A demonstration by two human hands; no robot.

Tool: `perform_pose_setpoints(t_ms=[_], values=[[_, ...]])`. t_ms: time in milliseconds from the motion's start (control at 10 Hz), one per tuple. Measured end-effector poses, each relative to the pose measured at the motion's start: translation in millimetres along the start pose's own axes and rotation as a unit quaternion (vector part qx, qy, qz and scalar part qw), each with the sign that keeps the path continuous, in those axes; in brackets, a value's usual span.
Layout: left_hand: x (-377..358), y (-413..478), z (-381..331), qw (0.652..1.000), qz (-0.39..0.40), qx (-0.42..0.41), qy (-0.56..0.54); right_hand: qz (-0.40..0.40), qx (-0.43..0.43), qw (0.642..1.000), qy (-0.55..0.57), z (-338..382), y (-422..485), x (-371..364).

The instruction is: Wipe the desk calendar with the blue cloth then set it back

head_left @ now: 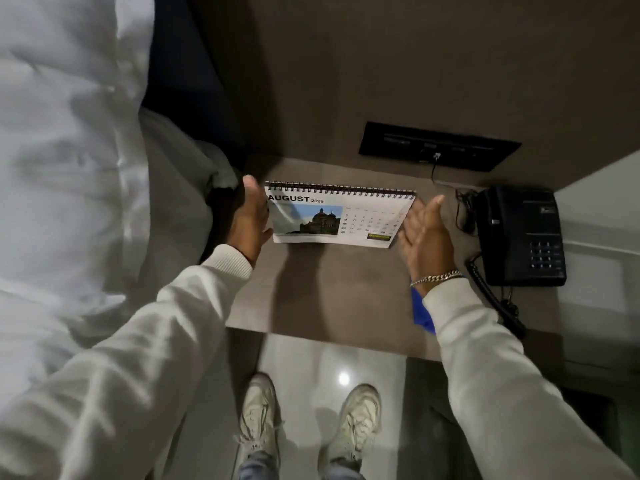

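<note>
Now left hand (250, 220) flat, fingers spread, grip released, palm at left edge of calendar (337, 216); actual contact unclear. Right hand (424, 230) likewise released, palm near right edge. Calendar upright on brown counter (346, 289), showing August page. Blue cloth (423, 311) peeking under right sleeve. Black phone (519, 233) on counter at right. White bed (69, 168) at left; glossy floor (311, 358) below.

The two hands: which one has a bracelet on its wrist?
The right hand, beside the calendar's phone-side edge, has a silver chain bracelet. The left hand shows only a white cuff.
</note>
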State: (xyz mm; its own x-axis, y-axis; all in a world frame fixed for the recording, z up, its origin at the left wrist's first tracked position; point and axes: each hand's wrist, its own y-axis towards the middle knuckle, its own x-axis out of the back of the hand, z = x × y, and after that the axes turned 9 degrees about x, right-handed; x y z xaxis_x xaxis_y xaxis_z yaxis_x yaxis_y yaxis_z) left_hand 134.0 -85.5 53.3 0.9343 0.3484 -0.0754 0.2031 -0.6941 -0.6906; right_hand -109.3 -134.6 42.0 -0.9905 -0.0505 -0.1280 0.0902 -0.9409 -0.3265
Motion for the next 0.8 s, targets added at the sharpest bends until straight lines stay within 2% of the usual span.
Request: perform_pose_setpoints(t_ms=[200,500,700,800], values=[[0.8,40.2,-46.0,0.999,0.026,-0.041,0.02,-0.032,0.023,0.999,0.017,9.6,36.8,-21.1],[3.6,78.0,-40.0,0.999,0.033,-0.025,0.01,-0.066,0.044,0.997,-0.004,-3.9,69.5,-30.1],[2.0,69.8,-43.2,0.998,0.042,-0.035,-0.013,-0.067,0.073,0.995,-0.014,-3.7,71.6,-29.5],[2.8,49.8,-51.2,0.997,0.015,-0.06,-0.042,-0.12,0.089,0.986,-0.07,31.5,59.9,-23.4]])
